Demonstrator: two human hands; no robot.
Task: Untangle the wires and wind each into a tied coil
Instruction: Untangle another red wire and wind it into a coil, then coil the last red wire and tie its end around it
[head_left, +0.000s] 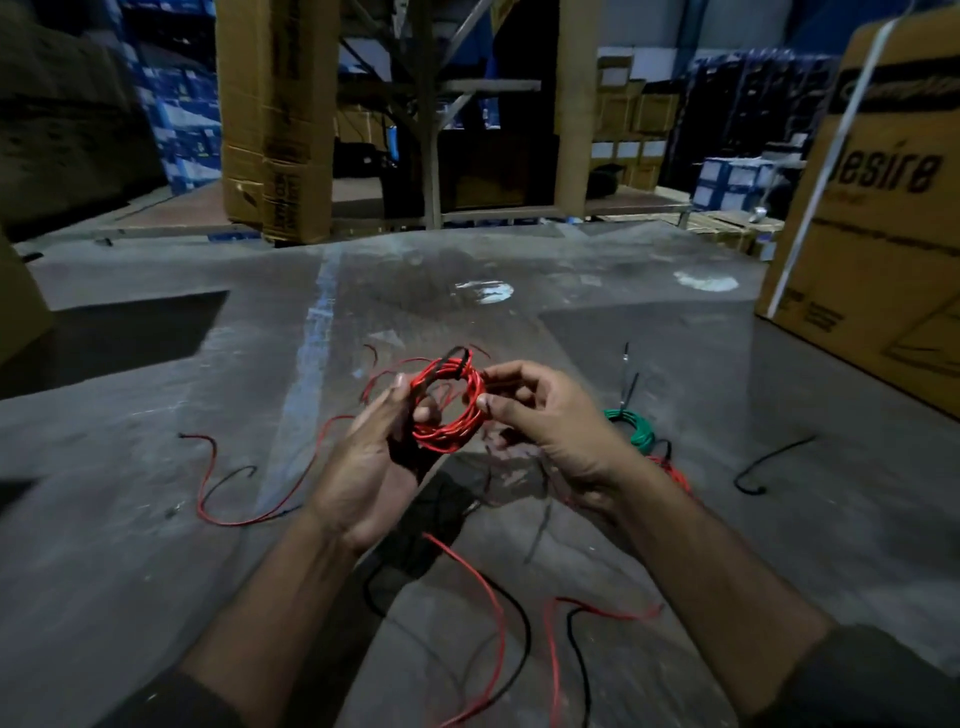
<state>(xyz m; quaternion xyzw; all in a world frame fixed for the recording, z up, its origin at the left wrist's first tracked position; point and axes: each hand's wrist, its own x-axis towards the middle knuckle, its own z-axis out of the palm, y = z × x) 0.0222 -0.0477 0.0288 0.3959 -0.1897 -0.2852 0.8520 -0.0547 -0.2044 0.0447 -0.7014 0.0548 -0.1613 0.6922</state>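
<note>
Frame ctr: round red wire coil (445, 405) betw both hands; left hand (363, 467) grips its left rim, right hand (540, 415) pinches right rim, nearer black tie (452, 364) on top.

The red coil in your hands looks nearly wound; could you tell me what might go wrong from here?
1. The red coil is held only by the left hand and right hand, so its loops may spring loose.
2. The loose red wire and black wire on the floor could snag or re-tangle.
</note>
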